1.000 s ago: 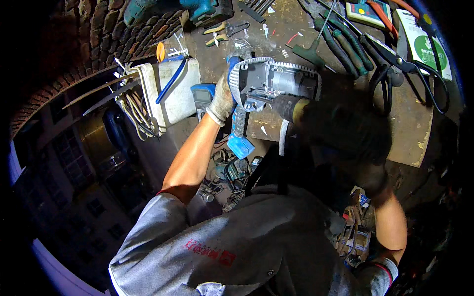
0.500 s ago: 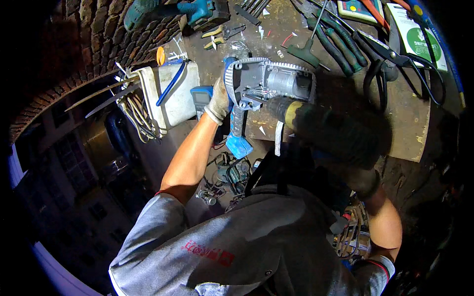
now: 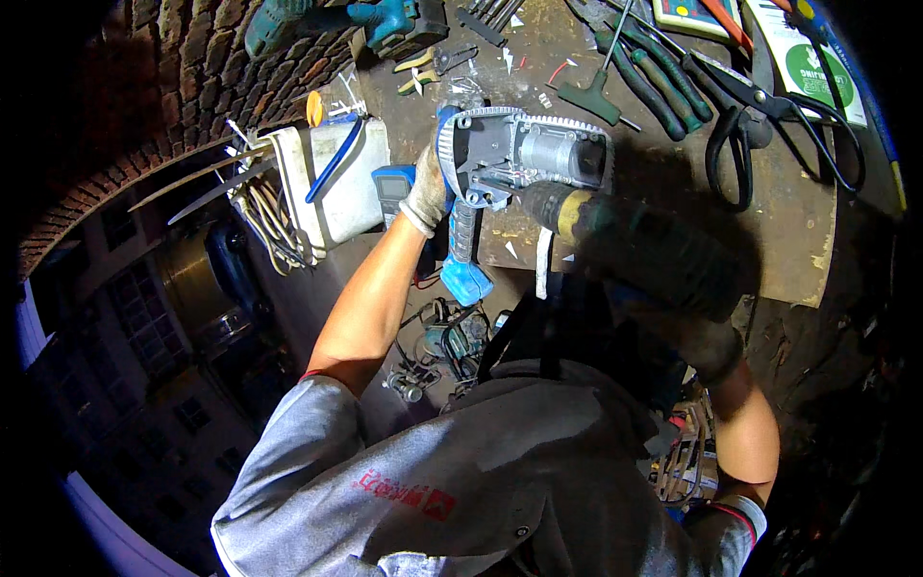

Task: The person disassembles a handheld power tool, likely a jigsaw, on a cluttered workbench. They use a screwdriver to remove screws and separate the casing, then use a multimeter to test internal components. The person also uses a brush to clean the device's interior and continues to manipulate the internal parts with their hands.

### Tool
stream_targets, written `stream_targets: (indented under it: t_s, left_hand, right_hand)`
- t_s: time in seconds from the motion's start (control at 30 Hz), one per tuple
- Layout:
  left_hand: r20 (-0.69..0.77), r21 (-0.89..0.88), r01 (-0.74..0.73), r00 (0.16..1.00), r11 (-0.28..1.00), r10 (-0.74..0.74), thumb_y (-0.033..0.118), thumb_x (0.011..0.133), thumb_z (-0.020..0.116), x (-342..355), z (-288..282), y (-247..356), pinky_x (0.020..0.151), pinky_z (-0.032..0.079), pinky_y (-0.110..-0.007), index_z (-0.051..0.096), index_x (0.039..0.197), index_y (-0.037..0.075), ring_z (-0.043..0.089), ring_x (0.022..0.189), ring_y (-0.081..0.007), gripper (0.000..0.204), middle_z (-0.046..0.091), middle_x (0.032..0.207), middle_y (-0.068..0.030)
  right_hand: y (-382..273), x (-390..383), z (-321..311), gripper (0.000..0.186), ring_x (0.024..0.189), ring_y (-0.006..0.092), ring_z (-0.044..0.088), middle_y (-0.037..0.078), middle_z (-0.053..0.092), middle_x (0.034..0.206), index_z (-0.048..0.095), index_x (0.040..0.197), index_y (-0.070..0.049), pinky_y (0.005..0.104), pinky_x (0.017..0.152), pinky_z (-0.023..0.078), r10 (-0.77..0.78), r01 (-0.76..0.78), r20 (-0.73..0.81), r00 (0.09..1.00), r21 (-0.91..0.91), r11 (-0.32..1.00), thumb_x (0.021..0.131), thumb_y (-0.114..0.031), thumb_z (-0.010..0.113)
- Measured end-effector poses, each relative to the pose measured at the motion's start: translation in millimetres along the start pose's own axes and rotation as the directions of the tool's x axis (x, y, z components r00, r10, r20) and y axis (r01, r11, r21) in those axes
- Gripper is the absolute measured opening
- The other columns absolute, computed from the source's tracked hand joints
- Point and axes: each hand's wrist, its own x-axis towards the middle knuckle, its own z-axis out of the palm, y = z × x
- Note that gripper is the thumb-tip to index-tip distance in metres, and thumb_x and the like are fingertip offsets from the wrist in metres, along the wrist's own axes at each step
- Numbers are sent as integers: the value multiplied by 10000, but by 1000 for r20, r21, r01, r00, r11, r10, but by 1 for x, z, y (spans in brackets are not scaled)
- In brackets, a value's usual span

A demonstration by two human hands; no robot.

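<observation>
In its pale work glove, my left hand [image 3: 428, 197] grips the left side of a blue power tool [image 3: 464, 252]. The tool's grey metal housing is open toward me, with a ribbed rim and a silvery cylindrical part [image 3: 560, 154] inside. My gloved right hand [image 3: 707, 348] lies in deep shadow, closed at the back of a dark cordless drill [image 3: 639, 236] with a yellowish collar. The drill's nose and its thin bit point left into the lower edge of the open housing. Whether the tip touches a screw is too small to tell.
Pliers [image 3: 663, 87], scissors [image 3: 760, 101] and a green T-handled tool [image 3: 588, 96] lie at the far right of the workbench [image 3: 793, 245]. A teal drill [image 3: 389, 21] lies far left, near wire strippers [image 3: 437, 62]. A white container [image 3: 341, 212] with cables hangs left.
The view has shifted very slightly. The drill has tilted and moved a little, while its nose stays at the housing. My left hand keeps its hold on the power tool.
</observation>
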Motion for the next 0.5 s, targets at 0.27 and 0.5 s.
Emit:
stream_targets:
  t_s: [0.27, 0.5]
  left_hand:
    - [-63, -161, 89, 993, 983, -100, 518, 973, 476, 15, -23, -21, 989, 483, -398, 478, 1360, 31, 589, 1137, -243, 623, 569, 1304, -124]
    - [33, 28, -25, 999, 999, 24, 494, 987, 449, 18, -28, -24, 988, 483, -401, 481, 1355, 33, 593, 1132, -244, 591, 573, 1299, -126]
  right_hand:
    - [-8, 8, -8, 497, 1106, 251, 611, 64, 622, 1267, 615, 1292, -165, 352, 940, 480, -31, 32, -81, 996, 10, 999, 807, -168, 723]
    - [-33, 6, -10, 496, 1190, 240, 571, 53, 607, 1302, 597, 1299, -120, 372, 988, 453, 350, -266, 66, 934, 782, 564, 816, -84, 704]
